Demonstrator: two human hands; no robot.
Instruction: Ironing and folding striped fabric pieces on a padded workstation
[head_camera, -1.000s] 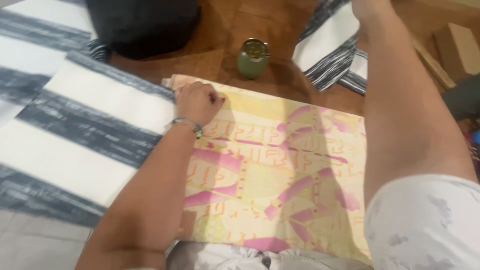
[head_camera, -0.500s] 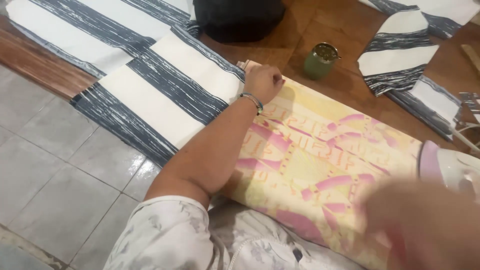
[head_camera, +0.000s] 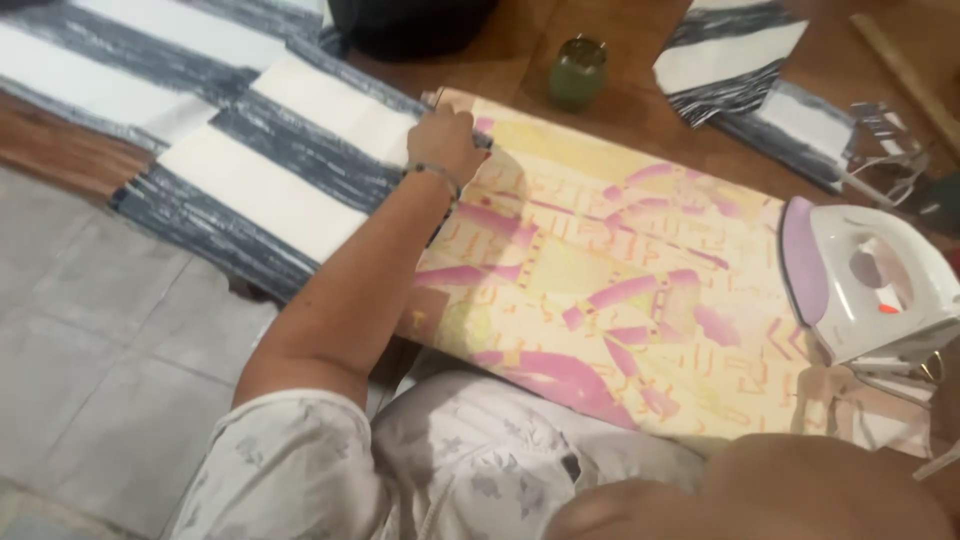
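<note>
My left hand (head_camera: 445, 145) presses down on the far left corner of the yellow-and-pink patterned cloth (head_camera: 620, 290), fingers curled and pinching its edge flat. I judge this to be the smoothing step ahead of ironing. My right hand is not in view; only a blurred forearm crosses the bottom edge, so I cannot tell how its fingers stand. The white iron (head_camera: 865, 280) sits on its heel at the right end of the cloth, and I judge the next move calls for taking it up while the corner is held taut. Left of the cloth lie striped grey-and-white fabric panels (head_camera: 270, 170); beyond it a green cup (head_camera: 578, 72) stands on the wooden floor (head_camera: 620, 100), with grey tiles (head_camera: 100, 340) nearer.
</note>
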